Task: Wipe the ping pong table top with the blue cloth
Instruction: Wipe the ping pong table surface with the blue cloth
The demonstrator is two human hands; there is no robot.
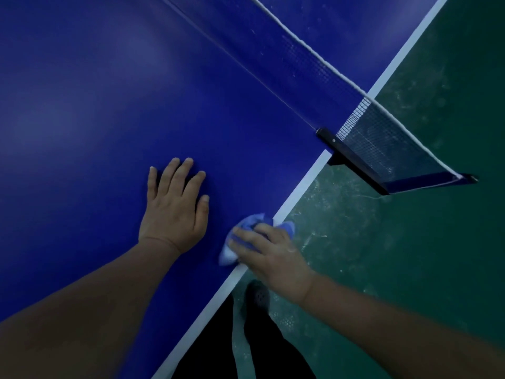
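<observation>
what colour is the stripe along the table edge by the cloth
White, a thin stripe along the blue table top; head view.

Showing right now: one ping pong table, one net, one blue cloth (bunched), and two hands, left hand and right hand.

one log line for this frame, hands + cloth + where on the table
left hand: flat on table top | right hand: grips blue cloth | cloth: at white side edge line, short of net clamp | phase: wiping
</observation>
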